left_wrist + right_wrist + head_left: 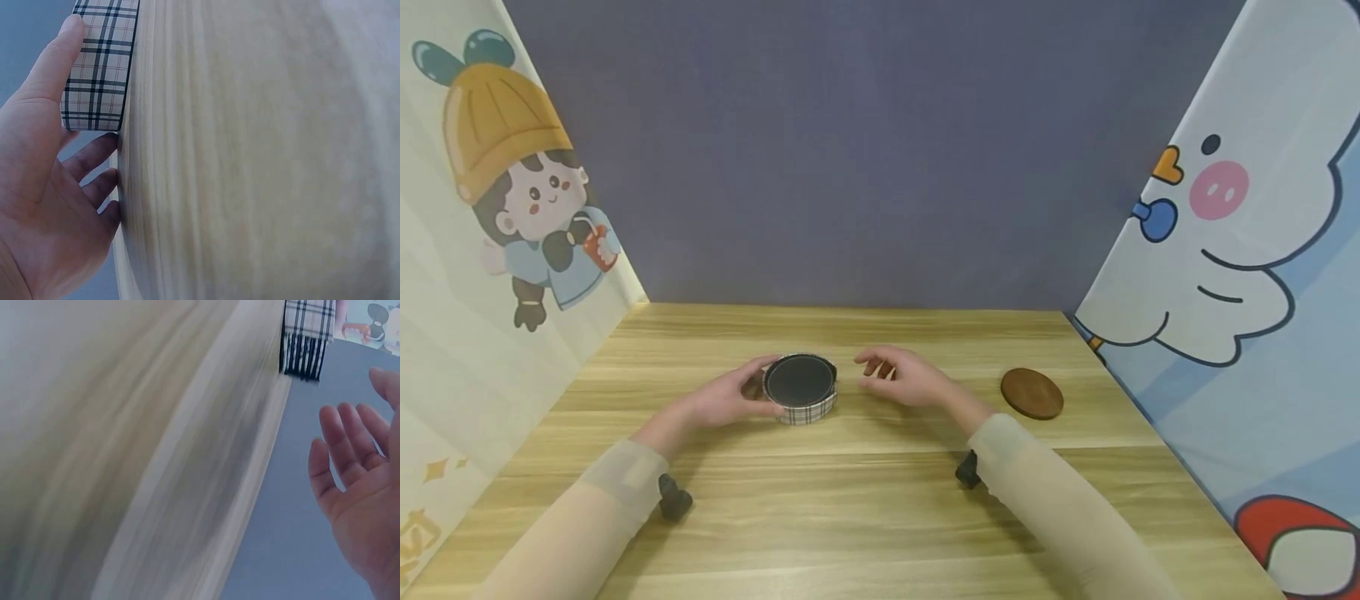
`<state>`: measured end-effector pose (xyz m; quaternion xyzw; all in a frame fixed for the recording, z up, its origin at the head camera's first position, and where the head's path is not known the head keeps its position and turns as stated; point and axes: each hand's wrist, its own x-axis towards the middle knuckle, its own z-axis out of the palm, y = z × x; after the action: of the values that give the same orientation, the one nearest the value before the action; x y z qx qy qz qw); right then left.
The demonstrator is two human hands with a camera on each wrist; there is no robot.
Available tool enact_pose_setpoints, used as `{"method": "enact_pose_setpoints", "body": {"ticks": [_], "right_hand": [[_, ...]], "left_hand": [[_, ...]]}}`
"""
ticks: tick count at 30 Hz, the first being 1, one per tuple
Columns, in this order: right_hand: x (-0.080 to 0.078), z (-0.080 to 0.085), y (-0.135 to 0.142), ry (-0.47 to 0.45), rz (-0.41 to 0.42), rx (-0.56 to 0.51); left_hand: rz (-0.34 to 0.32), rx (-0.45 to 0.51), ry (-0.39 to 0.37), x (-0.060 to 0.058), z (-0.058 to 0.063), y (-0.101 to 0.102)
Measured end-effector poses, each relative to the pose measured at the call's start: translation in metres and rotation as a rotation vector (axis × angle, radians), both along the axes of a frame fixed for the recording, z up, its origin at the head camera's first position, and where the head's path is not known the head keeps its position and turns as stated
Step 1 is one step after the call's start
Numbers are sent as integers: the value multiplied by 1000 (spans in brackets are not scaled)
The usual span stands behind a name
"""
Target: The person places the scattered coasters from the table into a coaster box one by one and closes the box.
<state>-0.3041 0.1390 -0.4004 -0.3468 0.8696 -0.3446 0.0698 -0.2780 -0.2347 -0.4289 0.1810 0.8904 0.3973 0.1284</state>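
Note:
A round coaster holder [807, 414] with a black-and-cream plaid side and a black disc [801, 381] on top stands on the table, left of centre. My left hand [730, 398] holds its left side, thumb along the near plaid face and index finger at the far rim; in the left wrist view the thumb [56, 59] lies on the plaid. Dark stacked edges [303, 356] show through a gap in its side in the right wrist view. To its right, apart from it, hovers my right hand [904, 377], fingers loosely bent and holding nothing.
A brown round wooden coaster [1032, 393] lies at the right, beyond the right wrist. The wood-grain table [850, 517] ends at a grey back panel [865, 167]. Cartoon-printed side panels stand left [445, 350] and right [1300, 400].

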Motion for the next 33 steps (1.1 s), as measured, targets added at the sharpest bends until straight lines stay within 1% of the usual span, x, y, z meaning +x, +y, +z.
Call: {"method": "enact_pose_setpoints", "body": {"ticks": [6,9,12,15,19,23,29,33], "right_hand": [[10,-3,44,-17,-32,18],[16,-3,62,-39,-47,45],[21,-4,80,-44,-56,61],[26,-4,97,-46,-83,73],[32,-4,121,-37,-137,76],[35,-6,148,-4,-193,77],[35,-11,193,47,-288,52],[35,-11,225,51,-344,50]], "left_hand": [[3,-7,7,-1,0,-1],[7,-16,13,0,0,-1],[1,-19,20,0,0,-1],[0,-18,22,1,0,-1],[-2,-19,25,1,0,0],[-2,-22,27,1,0,0],[-1,-31,34,1,0,0],[-1,-41,43,1,0,0]]}}
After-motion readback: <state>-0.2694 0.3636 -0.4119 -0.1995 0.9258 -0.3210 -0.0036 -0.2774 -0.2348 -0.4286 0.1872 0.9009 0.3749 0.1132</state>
